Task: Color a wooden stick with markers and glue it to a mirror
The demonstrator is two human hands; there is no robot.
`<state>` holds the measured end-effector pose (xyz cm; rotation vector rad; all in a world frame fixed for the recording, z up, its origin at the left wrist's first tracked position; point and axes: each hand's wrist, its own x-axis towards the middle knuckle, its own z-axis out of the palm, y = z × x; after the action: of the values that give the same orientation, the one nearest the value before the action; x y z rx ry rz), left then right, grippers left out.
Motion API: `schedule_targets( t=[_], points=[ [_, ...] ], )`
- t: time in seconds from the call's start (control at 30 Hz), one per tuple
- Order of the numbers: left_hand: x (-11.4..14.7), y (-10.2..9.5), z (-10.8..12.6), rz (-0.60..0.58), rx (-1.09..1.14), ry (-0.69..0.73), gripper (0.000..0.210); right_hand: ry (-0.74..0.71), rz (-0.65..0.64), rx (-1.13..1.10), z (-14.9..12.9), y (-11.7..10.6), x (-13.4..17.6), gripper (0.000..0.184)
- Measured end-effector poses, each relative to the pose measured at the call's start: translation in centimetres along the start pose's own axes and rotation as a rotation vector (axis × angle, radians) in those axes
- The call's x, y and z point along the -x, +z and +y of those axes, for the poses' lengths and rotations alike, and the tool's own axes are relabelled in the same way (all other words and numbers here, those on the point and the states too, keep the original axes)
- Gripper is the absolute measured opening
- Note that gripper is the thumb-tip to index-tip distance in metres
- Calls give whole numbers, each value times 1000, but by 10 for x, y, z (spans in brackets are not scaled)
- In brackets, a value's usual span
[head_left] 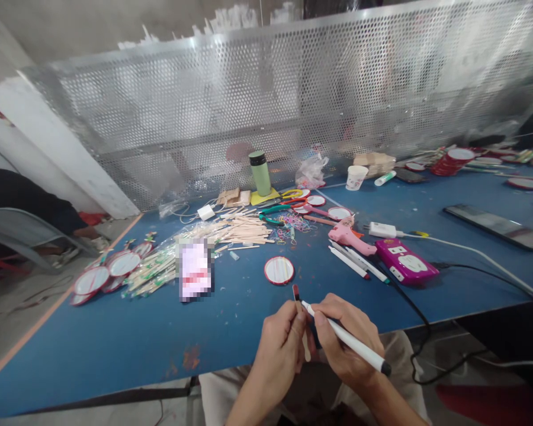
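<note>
My left hand [281, 340] is closed around a thin wooden stick [296, 294] whose upper end is coloured dark red. In my right hand [349, 337] is a white marker [357, 344] with a black back end. The marker's tip points at the stick just under the red part; whether it touches I cannot tell. Both hands are close together over the table's front edge. Beyond them lies a round white disc [279, 270] with a red rim.
Wooden sticks [244, 231] and several bundled green-tipped pieces [155, 272] lie left of centre. A pink glue gun [350, 235], more markers [350, 261] and a purple power strip [406, 262] with cables are to the right. A green bottle [260, 174] stands by the perforated metal screen [249, 106].
</note>
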<state>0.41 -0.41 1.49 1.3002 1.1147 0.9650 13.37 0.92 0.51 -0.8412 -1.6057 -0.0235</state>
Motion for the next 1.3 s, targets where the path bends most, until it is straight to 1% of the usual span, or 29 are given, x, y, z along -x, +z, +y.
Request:
schedule_targets(
  t=[0.17,0.33,0.97,1.3],
  points=[
    [0,0,0,-8,8,25,44,12,17,-22,-1,0,0,15],
    [-1,-1,-2,-9,3,31,42,3,17,18,0,-1,0,16],
    [0,-1,1,-10,7,22,45,2,5,-13,-1,0,-1,16],
    [-2,-1,-4,-20,10,14,45,22,25,4,0,-1,3,16]
  ],
)
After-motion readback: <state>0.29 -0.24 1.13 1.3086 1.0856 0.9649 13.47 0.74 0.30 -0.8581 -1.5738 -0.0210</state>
